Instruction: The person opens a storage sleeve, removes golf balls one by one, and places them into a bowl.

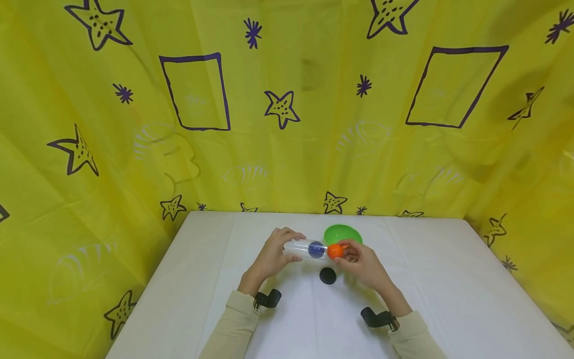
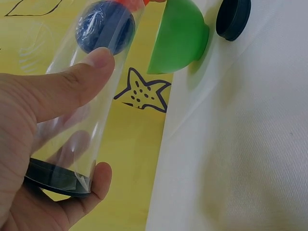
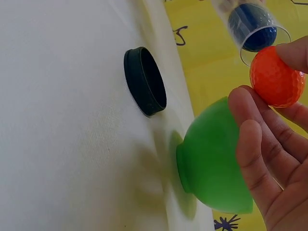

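Observation:
My left hand (image 1: pixel 272 255) grips a clear plastic tube (image 2: pixel 72 113), held sideways above the table with its open end toward the right. A dark cap (image 2: pixel 55 178) closes the tube's other end, by my left fingers. Inside the tube, close to the open mouth, lies a dark blue golf ball (image 3: pixel 252 28). My right hand (image 1: pixel 360 262) pinches an orange golf ball (image 3: pixel 277 78) between thumb and fingers, right at the tube's mouth. Behind the right hand stands a green bowl (image 1: pixel 342 233). A loose black cap (image 1: pixel 328 275) lies on the table in front of the tube.
The white-covered table (image 1: pixel 309 319) reaches back to a yellow curtain (image 1: pixel 251 149) printed with stars, which also hangs along both sides. Each wrist carries a black camera mount, the left one (image 1: pixel 269 298) and the right one (image 1: pixel 375 317).

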Motion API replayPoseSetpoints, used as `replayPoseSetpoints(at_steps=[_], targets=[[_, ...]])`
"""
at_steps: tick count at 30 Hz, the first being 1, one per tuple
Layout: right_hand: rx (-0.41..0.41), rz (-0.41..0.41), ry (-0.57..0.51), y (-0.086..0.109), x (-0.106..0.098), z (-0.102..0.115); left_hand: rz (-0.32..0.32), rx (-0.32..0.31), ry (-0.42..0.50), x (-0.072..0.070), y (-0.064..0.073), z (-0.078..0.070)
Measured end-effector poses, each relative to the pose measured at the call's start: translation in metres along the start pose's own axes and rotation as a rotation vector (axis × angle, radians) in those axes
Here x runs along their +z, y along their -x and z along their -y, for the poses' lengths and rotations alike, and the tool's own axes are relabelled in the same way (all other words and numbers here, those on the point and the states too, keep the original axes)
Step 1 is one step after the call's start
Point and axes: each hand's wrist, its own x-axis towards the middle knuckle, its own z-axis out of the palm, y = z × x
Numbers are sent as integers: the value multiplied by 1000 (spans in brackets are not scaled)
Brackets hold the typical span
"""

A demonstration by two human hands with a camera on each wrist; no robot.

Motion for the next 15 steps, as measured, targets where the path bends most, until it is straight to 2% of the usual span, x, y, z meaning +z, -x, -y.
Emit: replayPoseSetpoints(at_steps=[9,15], targets=[[11,-59,27,0,-10,0,3,6,-4,0,1,0],[22,-128,58,0,-16,-3,4,-5,-2,0,1,2]])
